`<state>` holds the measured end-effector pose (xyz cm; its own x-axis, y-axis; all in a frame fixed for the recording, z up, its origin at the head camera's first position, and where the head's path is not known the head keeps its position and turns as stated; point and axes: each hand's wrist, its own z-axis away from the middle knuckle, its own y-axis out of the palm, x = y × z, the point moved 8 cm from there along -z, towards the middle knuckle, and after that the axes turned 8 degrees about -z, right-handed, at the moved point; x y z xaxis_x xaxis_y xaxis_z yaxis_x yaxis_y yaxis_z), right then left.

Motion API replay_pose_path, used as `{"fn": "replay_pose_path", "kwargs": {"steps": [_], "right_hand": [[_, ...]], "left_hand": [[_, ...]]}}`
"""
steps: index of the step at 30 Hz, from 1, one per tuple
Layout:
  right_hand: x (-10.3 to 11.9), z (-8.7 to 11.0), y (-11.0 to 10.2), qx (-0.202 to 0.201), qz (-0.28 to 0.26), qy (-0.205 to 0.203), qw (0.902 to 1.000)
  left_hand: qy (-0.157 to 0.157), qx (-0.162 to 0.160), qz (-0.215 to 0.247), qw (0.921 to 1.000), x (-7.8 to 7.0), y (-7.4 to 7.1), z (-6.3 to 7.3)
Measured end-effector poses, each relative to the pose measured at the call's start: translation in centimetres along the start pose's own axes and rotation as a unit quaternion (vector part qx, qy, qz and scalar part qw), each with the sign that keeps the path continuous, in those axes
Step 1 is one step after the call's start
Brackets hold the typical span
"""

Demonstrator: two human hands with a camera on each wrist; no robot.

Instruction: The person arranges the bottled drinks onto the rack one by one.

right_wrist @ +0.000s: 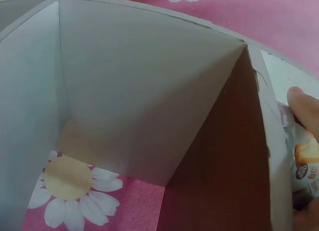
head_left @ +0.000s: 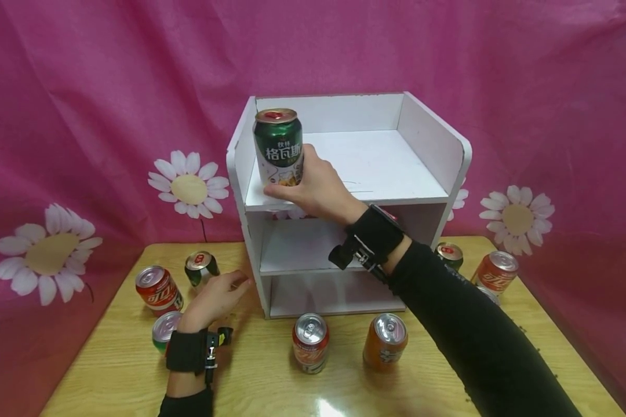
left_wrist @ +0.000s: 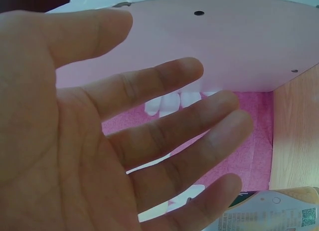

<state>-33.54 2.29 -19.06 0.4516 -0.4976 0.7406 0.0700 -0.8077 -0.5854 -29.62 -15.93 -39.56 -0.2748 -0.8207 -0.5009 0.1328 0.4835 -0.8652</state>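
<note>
My right hand grips a green and white drink can at the left front of the white shelf's top board. The can is upright; whether its base touches the board I cannot tell. In the right wrist view only part of the can and a thumb and finger show at the right edge. My left hand holds nothing, its fingers spread apart in the left wrist view. It hovers beside the shelf's left side, close to a green can standing on the table.
Red cans and a green-sided can stand left. Before the shelf are a red can and an orange can. Behind my right arm stand a green can and an orange-red can. A pink curtain hangs behind.
</note>
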Motion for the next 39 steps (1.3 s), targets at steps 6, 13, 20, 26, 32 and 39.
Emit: {"fn": "replay_pose_path", "kwargs": {"steps": [6,13,20,26,32,39], "right_hand": [[0.3,0.0,0.3,-0.020,0.013,-0.009,0.9997],[0.8,0.2,0.6,-0.043,0.016,-0.009,0.9989],[0.8,0.1,0.8,-0.037,0.015,-0.007,0.9992],[0.8,-0.1,1.0,-0.028,0.010,-0.004,0.9996],[1.1,0.1,1.1,-0.048,0.011,-0.002,0.9988],[1.1,0.2,1.1,-0.054,0.013,0.008,0.9984]], "left_hand": [[0.003,-0.006,-0.001,1.0000,0.0,-0.1,0.2],[0.006,-0.009,-0.003,0.9999,0.1,-0.2,-0.1],[0.007,-0.002,0.003,1.0000,0.0,-0.1,0.0],[0.007,-0.002,0.004,1.0000,0.1,0.0,0.0],[0.008,-0.008,0.002,0.9999,0.1,0.0,0.0],[0.008,-0.009,0.002,0.9999,0.0,0.0,-0.1]]}}
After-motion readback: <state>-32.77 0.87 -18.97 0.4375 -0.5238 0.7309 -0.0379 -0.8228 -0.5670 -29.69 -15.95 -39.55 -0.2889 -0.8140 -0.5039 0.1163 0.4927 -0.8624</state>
